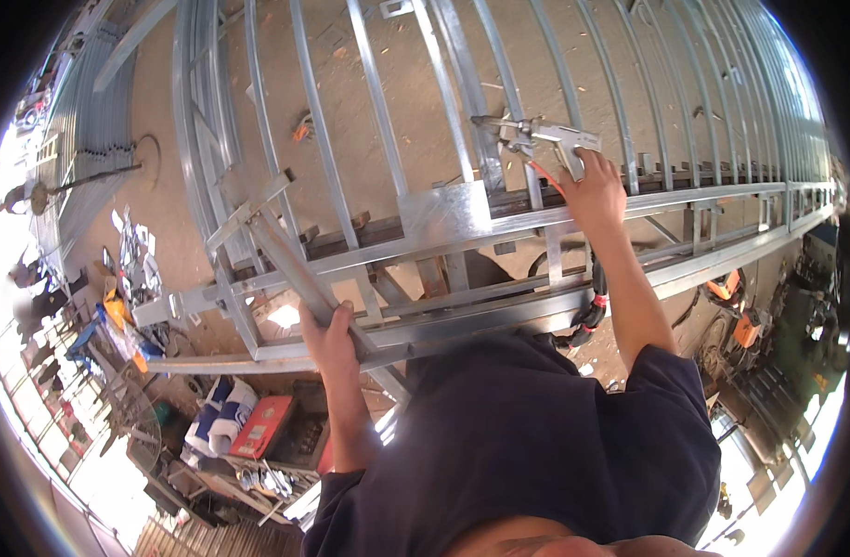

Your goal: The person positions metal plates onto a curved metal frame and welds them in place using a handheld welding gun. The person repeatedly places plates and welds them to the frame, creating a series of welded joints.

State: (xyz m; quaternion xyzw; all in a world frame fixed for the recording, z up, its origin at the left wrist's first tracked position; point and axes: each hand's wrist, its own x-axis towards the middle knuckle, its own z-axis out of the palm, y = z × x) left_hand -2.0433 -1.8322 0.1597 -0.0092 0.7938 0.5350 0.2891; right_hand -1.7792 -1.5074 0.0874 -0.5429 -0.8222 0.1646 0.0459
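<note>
Workshop floor shows beneath the metal frame, its slats already set in rows; how much is left isn't clear. Your left hand wraps around a metal bar crossing the frame's near side; your right hand grips a clamp-like tool by the slats. At lower left sits a red box (contents can't be told).

A metalworking workshop, judging by the long barred metal frame, the stacked metal lengths at left, the red case and the dusty, littered floor.
</note>
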